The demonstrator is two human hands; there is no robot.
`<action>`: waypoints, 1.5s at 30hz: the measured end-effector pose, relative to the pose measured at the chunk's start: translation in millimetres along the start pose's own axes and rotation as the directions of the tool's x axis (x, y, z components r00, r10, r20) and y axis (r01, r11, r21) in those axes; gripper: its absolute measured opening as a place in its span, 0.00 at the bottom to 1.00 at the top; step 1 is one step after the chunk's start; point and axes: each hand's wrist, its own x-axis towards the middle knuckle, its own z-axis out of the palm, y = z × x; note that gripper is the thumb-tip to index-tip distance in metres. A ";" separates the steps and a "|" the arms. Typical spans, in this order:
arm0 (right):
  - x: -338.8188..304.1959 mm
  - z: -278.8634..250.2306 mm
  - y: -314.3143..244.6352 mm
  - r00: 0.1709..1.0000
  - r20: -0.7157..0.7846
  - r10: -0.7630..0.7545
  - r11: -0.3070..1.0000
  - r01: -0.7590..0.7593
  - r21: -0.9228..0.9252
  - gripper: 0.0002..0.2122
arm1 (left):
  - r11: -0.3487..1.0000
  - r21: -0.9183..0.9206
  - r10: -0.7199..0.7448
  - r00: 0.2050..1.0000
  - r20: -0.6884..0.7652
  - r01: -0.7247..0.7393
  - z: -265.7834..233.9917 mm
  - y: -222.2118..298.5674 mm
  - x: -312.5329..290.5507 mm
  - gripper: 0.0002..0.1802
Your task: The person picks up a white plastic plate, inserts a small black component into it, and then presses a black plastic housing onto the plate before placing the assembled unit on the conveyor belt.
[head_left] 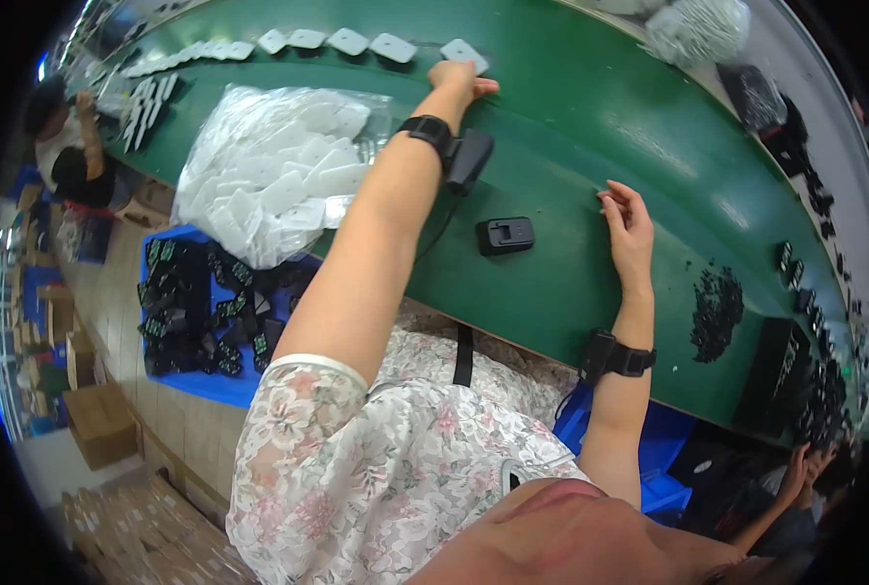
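At the far edge of the row, my left hand (457, 78) is closed at the near edge of a white rounded plastic cover (464, 55); its fingertips are partly hidden. My right hand (630, 232) hovers over or rests on the green table (561, 136), fingers loosely bent and apart, holding nothing. Between my arms lies a black rectangular plastic housing (505, 235) with a recess on top. More white covers (347, 42) stretch leftward in a line. Beside my left forearm sits a clear plastic bag (259, 175) full of white covers.
A blue crate (200, 385) of black parts with green circuit boards stands below the table's left side. Small black pieces (717, 314) are heaped at right, near a black box (773, 375). One person (74, 156) sits at far left; another person's hands (805, 473) show lower right.
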 end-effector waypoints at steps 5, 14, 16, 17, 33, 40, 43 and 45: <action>-2.4 -2.1 3.4 0.999 0.035 -0.029 1.000 0.029 0.002 0.12 | 0.996 0.068 0.063 0.994 -0.091 -0.057 0.4 -3.5 -0.6 0.20; -2.3 -5.4 4.6 0.999 0.041 0.002 0.999 -0.001 -0.040 0.12 | 0.286 0.702 0.458 0.736 0.499 -0.653 -70.1 24.1 -117.7 0.16; 0.1 -3.8 7.7 0.999 0.045 0.002 0.999 -0.001 -0.032 0.11 | -0.233 0.768 0.518 0.592 0.617 -0.597 -107.3 34.0 -141.4 0.11; 0.9 -4.7 6.7 0.999 0.046 -0.005 0.999 0.006 -0.035 0.11 | -0.259 0.760 0.501 0.590 0.633 -0.595 -125.1 40.6 -149.5 0.10; -27.9 31.1 -54.7 0.865 0.264 -0.427 0.828 0.491 -0.269 0.27 | -0.629 0.596 0.383 0.468 0.797 -0.499 -214.5 -24.0 -238.9 0.32; -32.1 45.2 -51.1 0.795 0.496 -0.349 0.773 0.543 -0.327 0.24 | -0.623 0.586 0.394 0.439 0.808 -0.518 -198.8 -30.2 -206.1 0.24; -26.7 34.4 -48.1 0.844 0.372 -0.387 0.727 0.527 -0.441 0.21 | -0.610 0.549 0.364 0.414 0.834 -0.571 -184.2 -33.6 -196.5 0.21; -22.5 22.4 -42.6 0.892 0.247 -0.379 0.679 0.450 -0.580 0.20 | -0.541 0.548 0.399 0.378 0.835 -0.638 -171.9 -38.8 -190.7 0.17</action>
